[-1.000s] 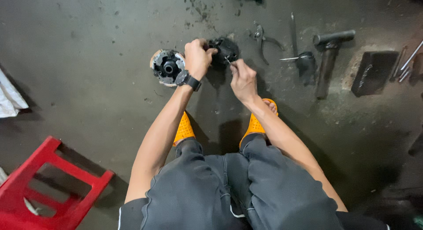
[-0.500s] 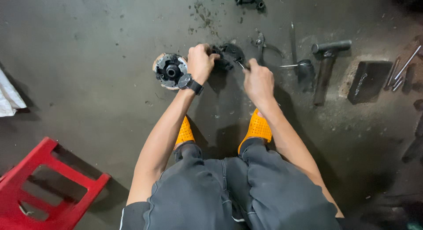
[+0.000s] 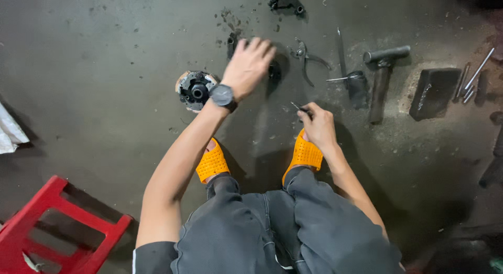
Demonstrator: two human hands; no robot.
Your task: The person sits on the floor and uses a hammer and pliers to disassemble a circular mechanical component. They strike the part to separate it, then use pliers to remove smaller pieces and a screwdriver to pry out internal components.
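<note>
left hand (image 3: 250, 64) spread wide over a dark part (image 3: 274, 70), right of the round hub (image 3: 195, 90); right hand (image 3: 317, 126) pinches a thin tool (image 3: 298, 108) for fine work

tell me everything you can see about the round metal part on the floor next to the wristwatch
The round metal part lies flat on the dark concrete floor, face up. It looks like grimy steel, disc-shaped, with a black hollow hub at the centre, darker segments around it and a worn pale outer rim. It sits just beside the left hand's watch-bearing wrist; whether they touch is unclear. The hand itself reaches past it.
</note>
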